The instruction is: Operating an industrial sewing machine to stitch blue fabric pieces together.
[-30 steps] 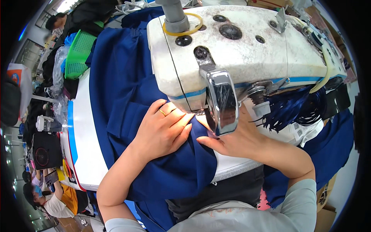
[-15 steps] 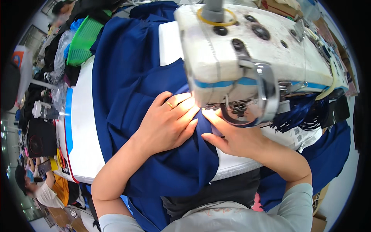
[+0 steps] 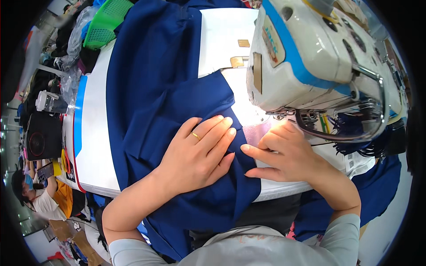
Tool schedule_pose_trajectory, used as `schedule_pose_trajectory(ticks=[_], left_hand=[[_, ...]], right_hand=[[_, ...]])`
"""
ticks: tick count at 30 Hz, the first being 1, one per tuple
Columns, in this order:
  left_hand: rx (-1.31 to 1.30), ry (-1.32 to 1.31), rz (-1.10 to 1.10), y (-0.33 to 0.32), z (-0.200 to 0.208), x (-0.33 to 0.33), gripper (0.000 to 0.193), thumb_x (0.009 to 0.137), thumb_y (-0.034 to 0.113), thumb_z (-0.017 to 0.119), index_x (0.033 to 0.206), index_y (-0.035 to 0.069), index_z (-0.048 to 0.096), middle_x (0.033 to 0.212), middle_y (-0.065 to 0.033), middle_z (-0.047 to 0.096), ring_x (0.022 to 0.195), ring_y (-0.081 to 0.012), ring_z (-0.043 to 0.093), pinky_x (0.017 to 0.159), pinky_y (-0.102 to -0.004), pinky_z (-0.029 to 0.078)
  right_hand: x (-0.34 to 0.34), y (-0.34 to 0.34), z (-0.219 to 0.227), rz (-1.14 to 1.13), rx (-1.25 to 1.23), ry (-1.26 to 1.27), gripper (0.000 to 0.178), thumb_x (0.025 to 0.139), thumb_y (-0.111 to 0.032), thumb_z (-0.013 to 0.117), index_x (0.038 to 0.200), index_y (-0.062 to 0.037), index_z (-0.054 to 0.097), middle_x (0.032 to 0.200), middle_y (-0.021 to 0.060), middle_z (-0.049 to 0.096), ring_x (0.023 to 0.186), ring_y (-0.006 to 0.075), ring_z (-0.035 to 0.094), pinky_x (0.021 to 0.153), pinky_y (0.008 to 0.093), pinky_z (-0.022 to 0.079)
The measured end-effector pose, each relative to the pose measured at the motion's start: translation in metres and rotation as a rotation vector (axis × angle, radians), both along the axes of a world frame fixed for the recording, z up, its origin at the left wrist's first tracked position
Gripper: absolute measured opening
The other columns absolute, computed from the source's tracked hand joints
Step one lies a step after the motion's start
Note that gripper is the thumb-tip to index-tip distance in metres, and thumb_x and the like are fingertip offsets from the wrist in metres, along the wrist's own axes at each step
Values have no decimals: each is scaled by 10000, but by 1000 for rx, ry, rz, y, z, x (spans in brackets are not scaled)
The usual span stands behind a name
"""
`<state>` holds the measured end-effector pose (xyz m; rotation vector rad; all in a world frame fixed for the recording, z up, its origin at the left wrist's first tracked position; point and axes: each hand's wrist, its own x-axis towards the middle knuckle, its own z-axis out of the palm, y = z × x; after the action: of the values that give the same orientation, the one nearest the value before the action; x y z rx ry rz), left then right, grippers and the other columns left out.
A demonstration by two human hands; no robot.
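Dark blue fabric (image 3: 177,106) spreads over the white sewing table, and its near part hangs down over the front edge. My left hand (image 3: 202,148), with a ring on one finger, lies flat on the fabric near its right edge. Right of that edge, my right hand (image 3: 284,153) is beside the needle area of a white and blue sewing machine (image 3: 310,57). Its thumb and one finger point left toward the fabric, apart from each other; the other fingers are bent near the lit plate. I see nothing held in it.
A green plastic basket (image 3: 104,24) stands at the far left. A clear bottle (image 3: 49,102) and a black box (image 3: 43,136) are left of the table. Dark blue thread strands (image 3: 355,128) hang at the machine's right. A seated person (image 3: 46,199) is in the left background.
The machine now sits farther right in view, with its front face and the lit plate showing. The fabric's edge and my left hand are apart from the needle area. My right hand has shifted right.
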<state>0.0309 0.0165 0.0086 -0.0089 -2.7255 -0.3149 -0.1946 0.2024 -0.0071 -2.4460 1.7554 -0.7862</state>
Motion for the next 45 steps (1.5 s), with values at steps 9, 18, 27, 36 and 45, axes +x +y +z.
schedule_pose_trajectory(ticks=[9,18,27,36,45], left_hand=[[227,53,25,-9,1,-12,234,936,178,799,1111,52,709,1337,-154,720,1014,-291,662,861,-403,522],[61,14,126,-5,-1,-15,205,971,144,780,1122,83,655,1126,-70,639,860,-243,608,745,-379,467],[221,169,53,-10,-9,-5,232,920,83,813,1101,63,669,1064,-86,612,886,-268,638,781,-394,507],[89,354,-55,-14,-11,-5,161,837,117,749,974,65,685,979,-63,658,831,-223,640,807,-385,529],[80,365,-81,-16,-10,-4,284,770,-2,889,975,63,704,962,-85,673,770,-248,631,775,-415,514]], right_hand=[[-1,-5,3,27,14,-32,624,810,-523,943,1307,-179,787,930,-48,592,810,175,557,777,367,401],[3,-8,6,33,0,-4,604,798,-504,955,1272,-164,800,901,-47,598,808,171,568,776,365,413],[27,-16,26,-299,233,-454,426,834,-235,991,1156,-98,750,885,23,671,681,180,569,650,346,499],[32,-27,4,-198,38,-367,342,820,-11,903,1104,-86,727,815,44,689,626,180,598,584,329,477],[32,-27,-1,-187,-28,-422,319,821,13,888,1072,-86,718,738,26,622,599,174,584,557,332,448]])
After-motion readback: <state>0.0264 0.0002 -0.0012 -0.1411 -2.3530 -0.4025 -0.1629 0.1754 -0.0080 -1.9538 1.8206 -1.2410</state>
